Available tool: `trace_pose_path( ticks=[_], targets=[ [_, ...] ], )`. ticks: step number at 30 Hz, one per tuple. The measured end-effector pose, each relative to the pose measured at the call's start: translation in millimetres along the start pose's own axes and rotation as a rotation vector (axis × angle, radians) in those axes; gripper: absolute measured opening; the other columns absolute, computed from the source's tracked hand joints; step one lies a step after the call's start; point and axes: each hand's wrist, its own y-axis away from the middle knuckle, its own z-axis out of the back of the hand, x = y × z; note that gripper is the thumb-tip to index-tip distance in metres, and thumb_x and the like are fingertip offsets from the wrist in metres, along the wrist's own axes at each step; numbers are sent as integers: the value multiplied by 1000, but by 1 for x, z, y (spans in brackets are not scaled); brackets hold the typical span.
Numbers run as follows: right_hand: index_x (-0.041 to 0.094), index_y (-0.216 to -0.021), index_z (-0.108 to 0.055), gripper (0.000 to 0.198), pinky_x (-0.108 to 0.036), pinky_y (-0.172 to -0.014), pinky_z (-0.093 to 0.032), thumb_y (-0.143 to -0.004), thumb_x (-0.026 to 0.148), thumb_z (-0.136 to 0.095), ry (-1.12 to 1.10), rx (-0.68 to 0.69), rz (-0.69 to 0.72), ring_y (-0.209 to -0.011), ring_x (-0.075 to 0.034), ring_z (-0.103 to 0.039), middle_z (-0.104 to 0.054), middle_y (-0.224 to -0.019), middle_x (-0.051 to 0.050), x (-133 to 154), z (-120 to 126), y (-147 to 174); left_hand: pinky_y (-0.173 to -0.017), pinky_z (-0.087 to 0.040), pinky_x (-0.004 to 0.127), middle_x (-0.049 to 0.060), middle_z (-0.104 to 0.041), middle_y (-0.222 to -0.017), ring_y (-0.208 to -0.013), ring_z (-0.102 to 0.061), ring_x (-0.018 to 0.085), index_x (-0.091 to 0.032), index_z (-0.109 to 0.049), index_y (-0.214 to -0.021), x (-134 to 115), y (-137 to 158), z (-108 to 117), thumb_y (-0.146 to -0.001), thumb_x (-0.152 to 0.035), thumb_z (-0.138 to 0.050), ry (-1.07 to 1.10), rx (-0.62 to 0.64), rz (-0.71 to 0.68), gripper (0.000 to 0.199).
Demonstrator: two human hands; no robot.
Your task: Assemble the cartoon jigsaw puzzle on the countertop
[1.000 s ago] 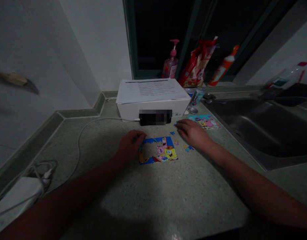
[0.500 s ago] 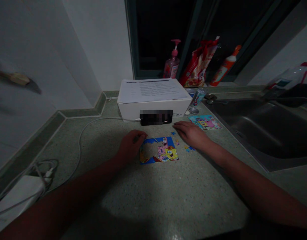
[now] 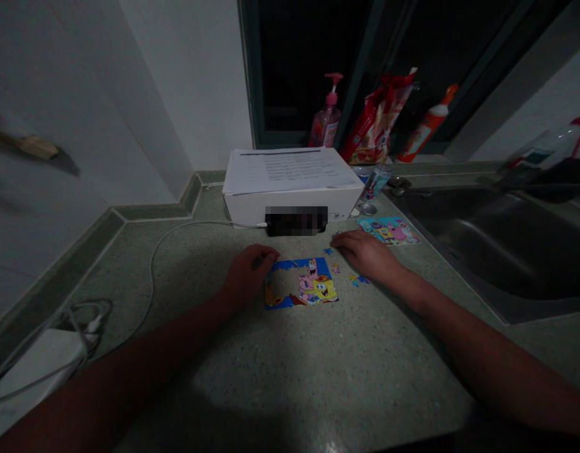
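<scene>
Dimly lit, left hand (image 3: 248, 270) overlapping puzzle (image 3: 300, 284) edge — fingertips hidden, grip unclear.

So there was one partly done cartoon puzzle (image 3: 300, 284) on the surface (image 3: 290, 365), one picture card (image 3: 389, 229) off to its right, and around four or five loose puzzle pieces (image 3: 355, 279) scattered between them, too small to count for sure. Two hands were down there, the left hand (image 3: 246, 274) and the right hand (image 3: 365, 251). Further back I counted one white box (image 3: 290, 182), one pink pump bottle (image 3: 324, 123), one red bag (image 3: 377, 123), one orange bottle (image 3: 424, 126), one small can (image 3: 375, 182), one sink (image 3: 497, 245) and one white charger (image 3: 35, 362) with one cable (image 3: 151, 270).
</scene>
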Motion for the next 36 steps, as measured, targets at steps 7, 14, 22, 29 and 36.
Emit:
trace_pose_path(
  ticks=[7,14,22,29,36],
  targets=[
    [23,-116,-77,34,-48,-102,-59,-100,10,-50,-40,-4,-13,-113,-26,-74,-78,-123,-9,-2,0,4,-93,-59,42,4,-80,-96,-94,-73,23,-25,-75,-93,1,0,-1,-95,-31,-60,-5,-16,-10,17],
    [22,-119,-76,36,-47,-102,-59,-100,10,-48,-88,-10,-26,-117,-26,-72,-76,-128,-10,-2,-1,6,-96,-58,43,5,-79,-97,-95,-73,23,-25,-75,-94,0,1,1,-96,-30,-59,2,-3,-18,17],
    [20,-119,-76,31,-50,-99,-59,-101,17,-51,-44,-54,-55,-112,-31,-72,-77,-120,-13,-6,1,9,-93,-58,42,5,-79,-97,-94,-73,23,-24,-75,-93,-1,1,1,-96,-33,-59,0,6,-2,19],
    [22,-117,-77,31,-49,-98,-58,-101,16,-51,-57,-56,-40,-109,-30,-73,-78,-116,-11,-9,-2,9,-93,-57,42,6,-78,-96,-94,-73,24,-22,-76,-93,-2,0,1,-94,-36,-58,1,-3,-11,22],
    [20,-123,-75,35,-47,-99,-57,-100,13,-49,-76,-66,-99,-111,-30,-71,-78,-118,-11,-10,4,12,-94,-58,40,4,-79,-96,-94,-73,22,-23,-76,-94,0,0,0,-95,-32,-58,6,-5,-8,20]
  ],
)
